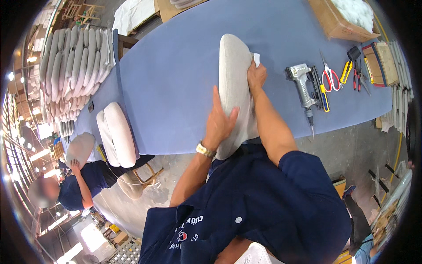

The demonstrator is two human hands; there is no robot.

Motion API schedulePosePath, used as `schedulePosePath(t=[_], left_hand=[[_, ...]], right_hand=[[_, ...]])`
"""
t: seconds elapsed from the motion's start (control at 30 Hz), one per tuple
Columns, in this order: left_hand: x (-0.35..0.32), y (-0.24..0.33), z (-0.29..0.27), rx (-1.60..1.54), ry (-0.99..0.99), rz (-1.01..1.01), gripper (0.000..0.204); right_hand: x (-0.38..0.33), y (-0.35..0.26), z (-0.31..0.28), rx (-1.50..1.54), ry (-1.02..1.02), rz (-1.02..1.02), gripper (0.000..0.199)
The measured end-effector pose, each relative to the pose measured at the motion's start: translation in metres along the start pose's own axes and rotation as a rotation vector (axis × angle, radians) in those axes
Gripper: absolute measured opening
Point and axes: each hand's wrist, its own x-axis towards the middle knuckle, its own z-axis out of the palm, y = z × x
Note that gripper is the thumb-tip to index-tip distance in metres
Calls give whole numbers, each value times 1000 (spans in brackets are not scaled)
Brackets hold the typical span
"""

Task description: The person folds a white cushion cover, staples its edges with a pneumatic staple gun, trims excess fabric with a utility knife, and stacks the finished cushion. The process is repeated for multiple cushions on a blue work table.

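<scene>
A long, rounded cushion covered in beige fabric (233, 83) stands on its edge in front of me, its near end close to my body. My right hand (256, 75) is closed on the cushion's right side near its far end, and a small white tag (256, 59) sticks out beside the fingers. My left hand (220, 125) rests against the cushion's left side, thumb and forefinger spread apart; its other fingers are partly hidden.
A blue-covered table (176, 79) holds a nail gun (302, 83), red-handled scissors (329, 79), a yellow cutter (346, 72) and pliers (357, 77). A box of white stuffing (343, 22) stands far right. Stacked cushions (74, 61) and a co-worker (74, 189) are at left.
</scene>
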Motion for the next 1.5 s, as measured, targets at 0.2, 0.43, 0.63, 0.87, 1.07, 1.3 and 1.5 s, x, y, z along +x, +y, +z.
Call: schedulePosePath(t=[0.2, 0.43, 0.63, 0.87, 1.07, 1.3, 1.5], left_hand=[[-122, -87, 21, -51, 5, 39, 94], [-139, -180, 49, -704, -45, -138, 76], [-115, -207, 30, -1310, 46, -407, 74], [-123, -225, 0, -1399, 317, -436, 74], [-133, -219, 12, -1498, 415, -578, 66], [-100, -238, 45, -1105, 644, -526, 61], [-128, -167, -7, -1782, 363, -622, 63]], right_hand=[[0, -2, -5, -27, -17, -40, 50], [-37, 49, -63, 72, -300, -24, 64], [-152, 57, -98, 135, -618, -14, 51], [-235, 18, -93, 52, -646, -27, 43], [-295, 57, -75, -258, -845, 40, 48], [-305, 55, -89, -497, -764, -383, 70], [-329, -18, -95, -578, -629, -696, 72]])
